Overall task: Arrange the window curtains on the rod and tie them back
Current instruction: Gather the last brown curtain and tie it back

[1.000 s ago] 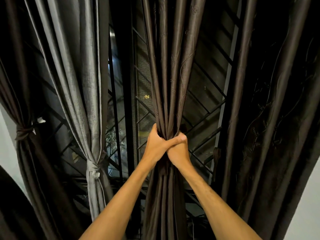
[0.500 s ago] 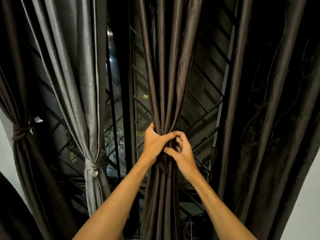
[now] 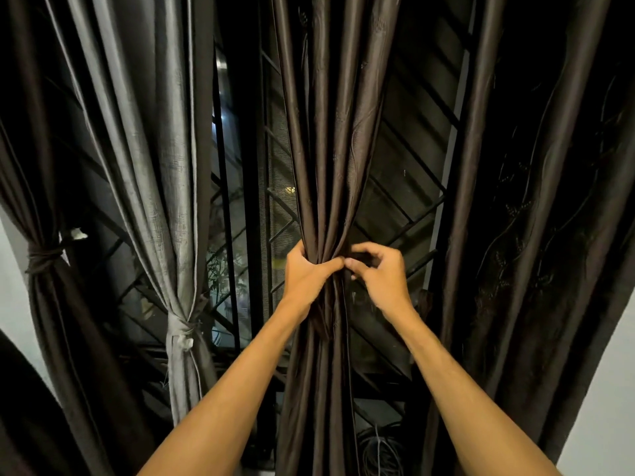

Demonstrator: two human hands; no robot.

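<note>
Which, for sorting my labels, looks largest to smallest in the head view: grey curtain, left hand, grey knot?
1. grey curtain
2. left hand
3. grey knot
The hand is nearer the camera, so its lead over the knot is apparent only.

The middle curtain (image 3: pixel 326 149) hangs in front of the window grille (image 3: pixel 412 201); the left hand (image 3: pixel 309 280) grips its gathered folds from the left, and the right hand (image 3: pixel 381 280) touches its right edge at the same height. Two tied curtains (image 3: pixel 154 166) (image 3: pixel 44 304) hang to the left; a loose curtain (image 3: pixel 549 235) hangs to the right; cables (image 3: pixel 378 448) lie low behind the middle one.
</note>
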